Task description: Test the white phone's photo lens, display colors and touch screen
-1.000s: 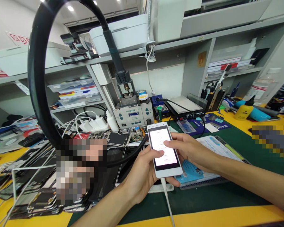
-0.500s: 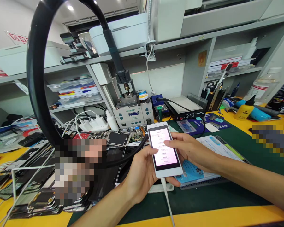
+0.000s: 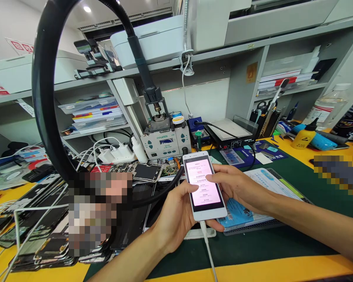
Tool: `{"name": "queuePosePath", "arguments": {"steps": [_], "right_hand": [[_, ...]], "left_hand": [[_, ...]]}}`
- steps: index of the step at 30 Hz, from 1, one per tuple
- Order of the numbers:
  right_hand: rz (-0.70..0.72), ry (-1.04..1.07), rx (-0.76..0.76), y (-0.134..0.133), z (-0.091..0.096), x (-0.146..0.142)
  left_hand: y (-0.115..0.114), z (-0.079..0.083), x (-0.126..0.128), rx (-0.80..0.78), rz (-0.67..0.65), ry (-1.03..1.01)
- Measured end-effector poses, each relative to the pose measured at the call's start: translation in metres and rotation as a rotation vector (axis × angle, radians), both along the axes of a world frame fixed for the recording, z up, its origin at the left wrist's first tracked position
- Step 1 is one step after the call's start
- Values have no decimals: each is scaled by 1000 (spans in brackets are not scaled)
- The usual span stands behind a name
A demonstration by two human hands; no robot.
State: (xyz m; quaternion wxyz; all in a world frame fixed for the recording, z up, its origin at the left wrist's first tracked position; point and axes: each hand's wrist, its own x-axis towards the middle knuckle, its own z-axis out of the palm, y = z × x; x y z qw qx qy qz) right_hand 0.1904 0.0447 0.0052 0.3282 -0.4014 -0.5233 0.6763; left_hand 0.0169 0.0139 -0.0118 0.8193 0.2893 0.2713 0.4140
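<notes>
A white smartphone with a lit screen showing a menu list is held above the green mat. My left hand grips it from below and the left, thumb on the screen's left edge. My right hand wraps the phone's right side, with its thumb resting on the screen. A white cable is plugged into the phone's bottom and runs toward me.
A black ring lamp arm arches over the left. A grey soldering station and a hot plate stand behind. Several phone screens pile at left. A yellow bottle and tools sit at right. Shelves line the back.
The screen changed from a faint list to a clearer menu. My right thumb shifted slightly on the screen. The phone and my left hand stayed in place.
</notes>
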Motion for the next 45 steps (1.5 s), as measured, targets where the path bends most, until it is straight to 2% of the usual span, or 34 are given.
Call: {"name": "queuePosePath", "arguments": {"steps": [11,29,39,45], "right_hand": [[10,-86,24,0,1,-1],[31,-65,32,0,0,0],[50,-74,48,0,-2,1],[54,-67,48,0,-1,0]], "left_hand": [[-1,2,0,5,-1,2],[-1,-1,0,6,-3,9],[-4,3,4,56,57,153],[-4,3,3,63,58,139]]}}
